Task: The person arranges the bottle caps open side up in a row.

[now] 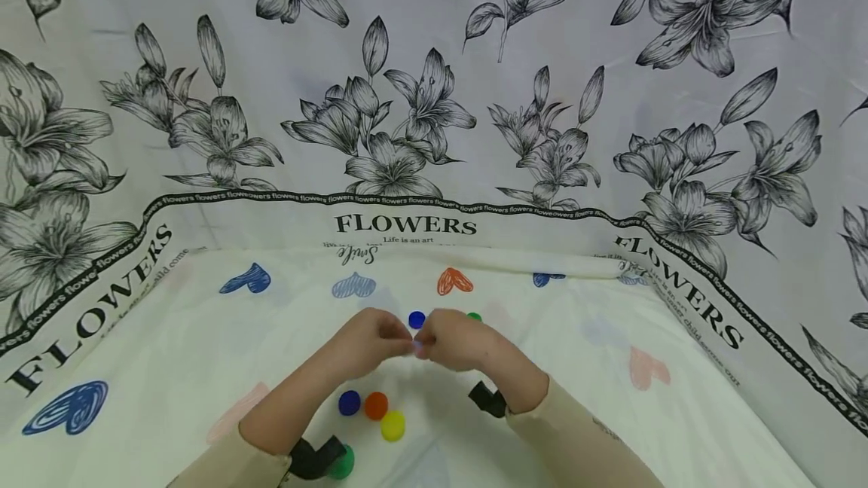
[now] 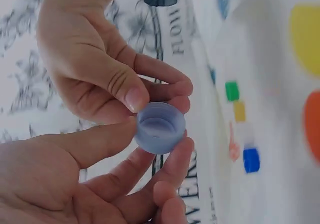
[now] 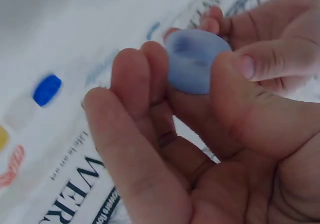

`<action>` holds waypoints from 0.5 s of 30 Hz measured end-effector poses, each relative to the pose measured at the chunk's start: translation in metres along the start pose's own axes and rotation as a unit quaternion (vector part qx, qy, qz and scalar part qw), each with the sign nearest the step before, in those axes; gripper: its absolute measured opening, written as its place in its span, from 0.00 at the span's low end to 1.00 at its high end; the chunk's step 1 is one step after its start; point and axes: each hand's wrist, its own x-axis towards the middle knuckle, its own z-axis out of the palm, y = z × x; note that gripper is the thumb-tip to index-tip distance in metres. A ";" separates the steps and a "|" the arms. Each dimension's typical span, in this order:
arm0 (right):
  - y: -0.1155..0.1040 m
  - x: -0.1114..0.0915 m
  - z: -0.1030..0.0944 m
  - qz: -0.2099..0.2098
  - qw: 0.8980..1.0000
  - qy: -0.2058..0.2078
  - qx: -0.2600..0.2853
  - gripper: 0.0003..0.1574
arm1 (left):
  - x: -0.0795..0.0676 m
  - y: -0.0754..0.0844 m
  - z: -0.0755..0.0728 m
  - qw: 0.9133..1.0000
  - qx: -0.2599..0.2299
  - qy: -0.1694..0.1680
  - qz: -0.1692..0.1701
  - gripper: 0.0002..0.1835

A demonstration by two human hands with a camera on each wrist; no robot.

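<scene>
A pale blue translucent bottle cap (image 2: 160, 128) is held up between both hands, its open hollow side facing the left wrist camera. My left hand (image 1: 369, 343) pinches it between thumb and fingers from one side. From the other side my right hand (image 1: 453, 339) pinches it too, thumb and fingertips at its rim. Seen in the right wrist view, the cap (image 3: 196, 60) sits between the right thumb and fingers, with the left thumb close beside it. In the head view the fingers hide most of the cap.
Nearer the body lie a dark blue cap (image 1: 349, 403), an orange cap (image 1: 376, 405), a yellow cap (image 1: 392, 425) and a green cap (image 1: 342, 462). Behind the hands, a row includes a blue cap (image 2: 251, 160), a whitish one, a yellow cap (image 2: 240, 111) and a green cap (image 2: 232, 91).
</scene>
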 end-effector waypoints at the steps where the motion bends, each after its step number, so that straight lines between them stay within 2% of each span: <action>1: -0.001 0.006 -0.005 -0.001 1.000 0.006 -0.001 0.08 | 0.005 0.000 -0.004 1.000 -0.007 0.019 -0.013 0.09; 4: -0.002 0.024 -0.015 0.004 1.000 0.019 0.006 0.09 | 0.018 -0.002 -0.012 0.996 -0.034 0.067 -0.052 0.12; 7: 0.001 0.037 -0.015 0.016 0.999 0.019 0.027 0.09 | 0.028 -0.008 -0.014 0.990 -0.063 0.093 -0.088 0.14; 11: 0.009 0.048 -0.012 0.020 0.996 0.031 0.077 0.10 | 0.036 -0.018 -0.013 0.984 -0.084 0.116 -0.107 0.12; 15: 0.017 0.058 -0.006 0.039 0.990 0.064 0.123 0.10 | 0.042 -0.028 -0.010 0.980 -0.091 0.143 -0.107 0.12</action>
